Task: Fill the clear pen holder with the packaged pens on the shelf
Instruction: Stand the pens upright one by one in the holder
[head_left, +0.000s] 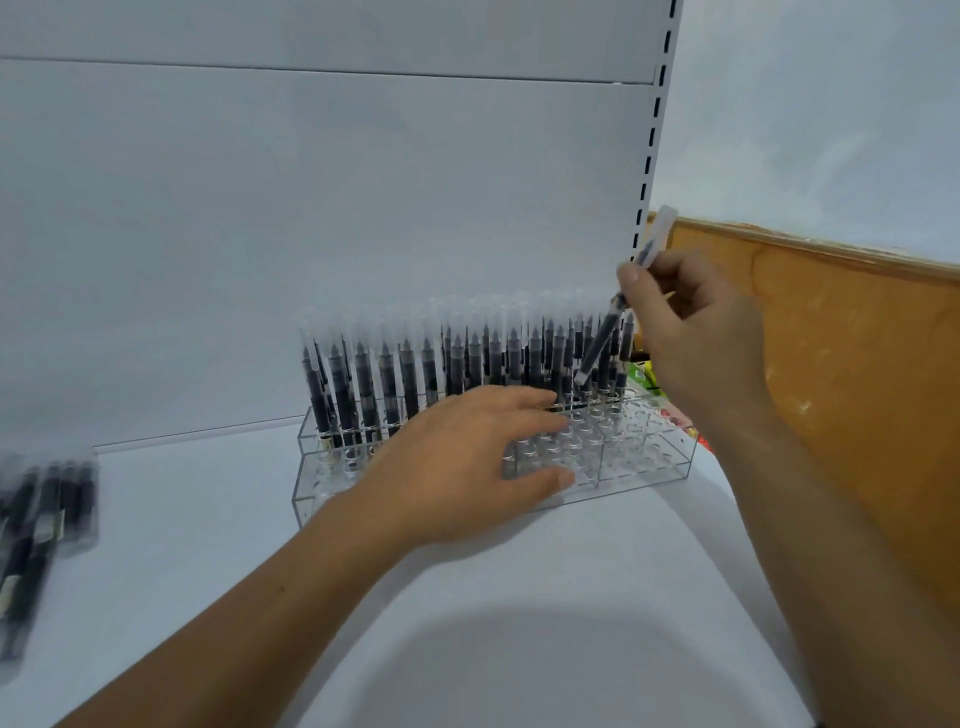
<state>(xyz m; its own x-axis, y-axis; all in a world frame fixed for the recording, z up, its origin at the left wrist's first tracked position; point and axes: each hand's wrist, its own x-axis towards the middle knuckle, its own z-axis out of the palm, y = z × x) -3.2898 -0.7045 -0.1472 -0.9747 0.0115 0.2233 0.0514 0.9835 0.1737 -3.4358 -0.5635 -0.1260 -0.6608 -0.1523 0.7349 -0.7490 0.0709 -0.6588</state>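
A clear acrylic pen holder with stepped rows of holes stands on the white shelf. Its back rows hold several upright black pens with frosted caps. My left hand rests flat on the holder's front rows, fingers straight. My right hand pinches a single pen near its middle. The pen is tilted, its lower end just above the holder's right back holes, its cap pointing up right.
A blurred pile of packaged black pens lies at the shelf's left edge. The white back panel rises behind the holder, with a slotted upright. A brown board stands at right, with colourful items beside the holder.
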